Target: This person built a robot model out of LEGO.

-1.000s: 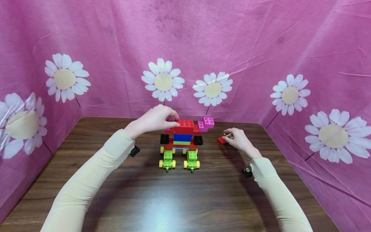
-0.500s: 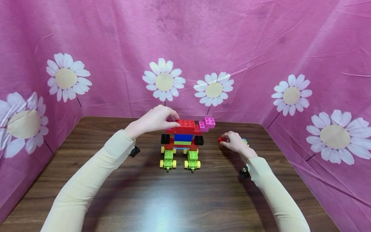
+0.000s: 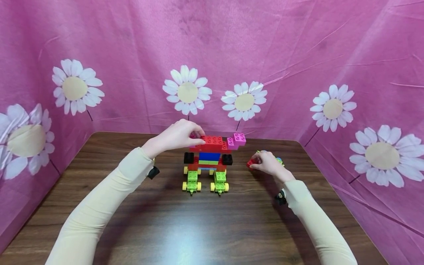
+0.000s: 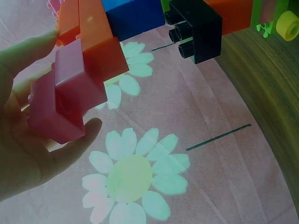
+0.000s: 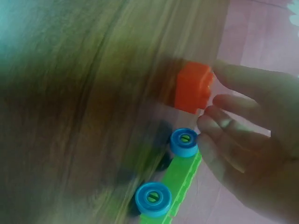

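A toy brick model stands mid-table in the head view, its long red brick (image 3: 213,142) near the top. My left hand (image 3: 179,135) grips the model's upper left end. In the left wrist view its fingers curl around the stepped pink bricks (image 4: 70,81) there, beside a red brick (image 4: 96,35). Off to the model's right, my right hand (image 3: 269,163) pinches a small red brick (image 3: 250,163) at the table. The right wrist view has this red brick (image 5: 191,87) at the fingertips, studs toward the hand; the exact contact is partly hidden.
A green wheeled base (image 5: 180,170) with blue wheels lies beside and partly behind my right hand. Green bases with yellow wheels (image 3: 219,187) carry the model. Pink bricks (image 3: 239,138) jut from its right end. A pink flowered cloth (image 3: 285,55) hangs around the wooden table (image 3: 159,228).
My right hand has moved off the wheeled base, which now shows behind it, and onto the red brick. That brick has shifted slightly left and nearer. My left hand stays on the model.
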`<action>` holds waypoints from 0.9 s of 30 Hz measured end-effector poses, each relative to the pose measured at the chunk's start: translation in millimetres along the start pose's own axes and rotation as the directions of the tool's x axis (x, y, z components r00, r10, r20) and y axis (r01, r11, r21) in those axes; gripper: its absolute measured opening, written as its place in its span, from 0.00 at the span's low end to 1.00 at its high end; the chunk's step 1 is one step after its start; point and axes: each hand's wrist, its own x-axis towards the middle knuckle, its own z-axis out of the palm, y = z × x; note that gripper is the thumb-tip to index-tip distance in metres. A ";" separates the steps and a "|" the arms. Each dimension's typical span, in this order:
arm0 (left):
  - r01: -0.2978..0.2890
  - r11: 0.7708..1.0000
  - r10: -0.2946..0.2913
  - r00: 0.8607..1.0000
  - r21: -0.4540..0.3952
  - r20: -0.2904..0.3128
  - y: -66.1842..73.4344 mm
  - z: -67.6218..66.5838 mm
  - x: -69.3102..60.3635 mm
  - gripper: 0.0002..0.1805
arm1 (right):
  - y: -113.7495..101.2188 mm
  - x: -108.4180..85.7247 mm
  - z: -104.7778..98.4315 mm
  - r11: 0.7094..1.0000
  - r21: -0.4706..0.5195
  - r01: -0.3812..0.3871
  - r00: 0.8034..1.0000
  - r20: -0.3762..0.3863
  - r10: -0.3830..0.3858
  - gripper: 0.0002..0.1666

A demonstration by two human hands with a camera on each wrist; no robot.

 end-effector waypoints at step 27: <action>-0.032 0.999 0.032 0.999 0.011 -0.026 -4.5 1.4 -1.0 0.15 | -37.4 24.7 -77.8 0.999 0.046 0.028 0.995 -0.097 -0.023 0.16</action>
